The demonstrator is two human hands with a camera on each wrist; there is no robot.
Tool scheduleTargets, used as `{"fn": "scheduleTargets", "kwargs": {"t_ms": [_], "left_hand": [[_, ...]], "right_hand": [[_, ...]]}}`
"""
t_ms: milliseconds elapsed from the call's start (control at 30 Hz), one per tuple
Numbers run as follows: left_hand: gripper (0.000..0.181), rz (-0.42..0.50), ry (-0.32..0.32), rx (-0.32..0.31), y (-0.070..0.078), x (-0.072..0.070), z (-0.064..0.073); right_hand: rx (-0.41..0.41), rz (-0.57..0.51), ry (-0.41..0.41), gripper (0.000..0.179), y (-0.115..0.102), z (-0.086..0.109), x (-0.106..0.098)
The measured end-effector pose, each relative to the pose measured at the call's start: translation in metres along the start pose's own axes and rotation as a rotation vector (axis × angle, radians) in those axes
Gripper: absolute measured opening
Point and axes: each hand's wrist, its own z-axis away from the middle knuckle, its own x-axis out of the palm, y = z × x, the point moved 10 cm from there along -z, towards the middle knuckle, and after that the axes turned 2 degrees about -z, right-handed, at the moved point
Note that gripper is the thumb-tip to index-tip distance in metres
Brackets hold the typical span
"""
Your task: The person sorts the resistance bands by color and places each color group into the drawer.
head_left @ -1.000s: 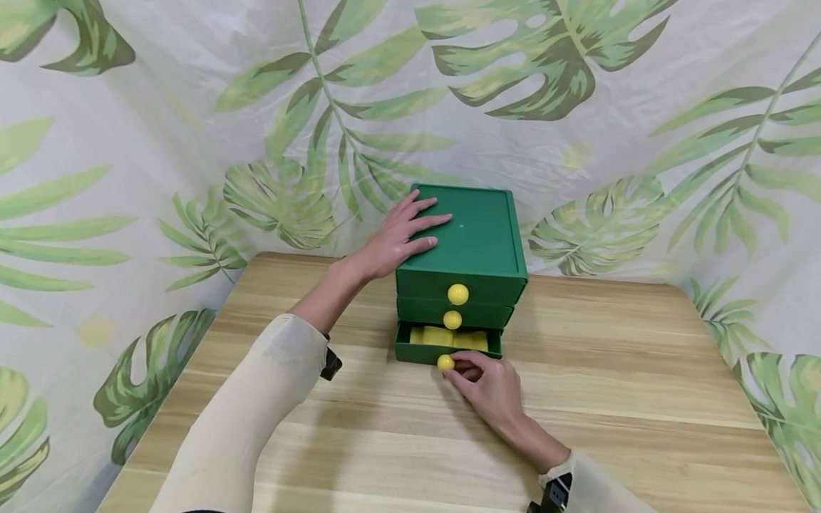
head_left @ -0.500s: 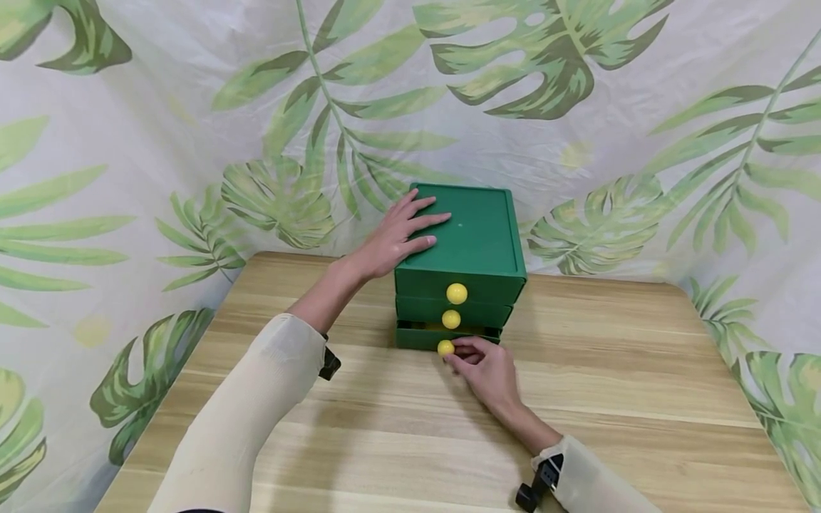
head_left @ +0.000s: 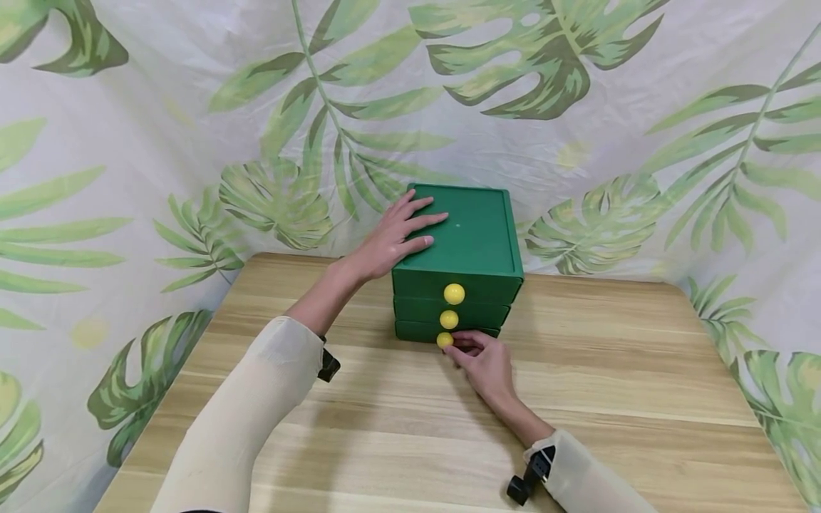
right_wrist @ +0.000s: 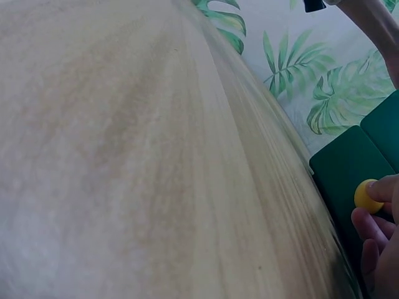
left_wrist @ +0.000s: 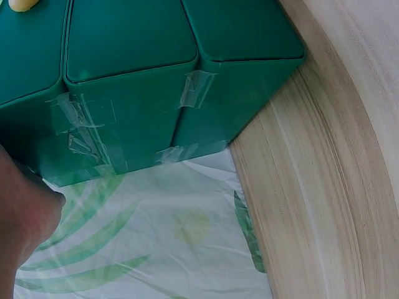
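A green cabinet with three drawers (head_left: 477, 228) stands at the back of the table, each drawer with a round yellow knob. My left hand (head_left: 393, 239) rests on the left side of its top, fingers spread. The thumb and fingers of my right hand (head_left: 485, 367) pinch the bottom drawer's yellow knob (head_left: 445, 340). That bottom drawer front (head_left: 413, 330) sits about in line with the drawers above it. In the right wrist view the same knob (right_wrist: 366, 198) shows between thumb and fingers. Clear tape (left_wrist: 198, 88) joins the cabinet's sections on one side.
The cabinet stands on a wooden table (head_left: 616, 370). Close behind it hangs a pale cloth with green leaves (head_left: 372, 107). The middle knob (head_left: 449, 319) and top knob (head_left: 454, 293) are just above my right hand.
The bottom drawer has slid inward, pushed by my right hand on its knob, and the yellow contents seen inside are now hidden. My left hand stays on top.
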Motion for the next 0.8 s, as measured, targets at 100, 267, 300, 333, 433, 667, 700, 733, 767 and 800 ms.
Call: {"fn": "scheduleTargets", "kwargs": {"t_ms": [100,267,300,333,433,667,700,733,767,800], "left_hand": [[0.052,0.005,0.002,0.002,0.000,0.000,0.000],[0.052,0.026,0.005,0.001,-0.001,0.001,-0.001],[0.052,0.031,0.004,-0.002,-0.002,0.001,-0.001],[0.052,0.038,0.004,-0.004,-0.002,0.001,-0.001],[0.052,0.045,-0.009,-0.010,-0.003,0.002,-0.001],[0.055,0.057,-0.043,-0.066,-0.010,-0.007,0.006],[0.055,0.066,-0.042,-0.075,-0.012,-0.010,0.009],[0.055,0.070,-0.043,-0.084,-0.013,-0.012,0.013],[0.056,0.070,-0.043,-0.093,-0.016,-0.015,0.017],[0.057,0.065,-0.041,-0.100,-0.018,-0.019,0.023]], "right_hand": [[-0.003,0.016,0.009,0.018,0.000,0.000,0.001],[-0.013,0.034,0.006,0.018,-0.001,0.000,0.001],[-0.014,0.036,0.001,0.018,-0.002,0.001,0.000],[-0.017,0.039,-0.006,0.019,-0.003,0.001,0.000],[-0.014,0.046,-0.030,0.019,-0.005,0.004,-0.002],[-0.052,0.225,-0.084,0.020,-0.016,0.019,-0.020],[-0.068,0.263,-0.090,0.020,-0.019,0.022,-0.024],[-0.086,0.298,-0.095,0.020,-0.023,0.025,-0.028],[-0.114,0.336,-0.098,0.019,-0.026,0.028,-0.032],[-0.145,0.376,-0.100,0.019,-0.030,0.031,-0.037]]}}
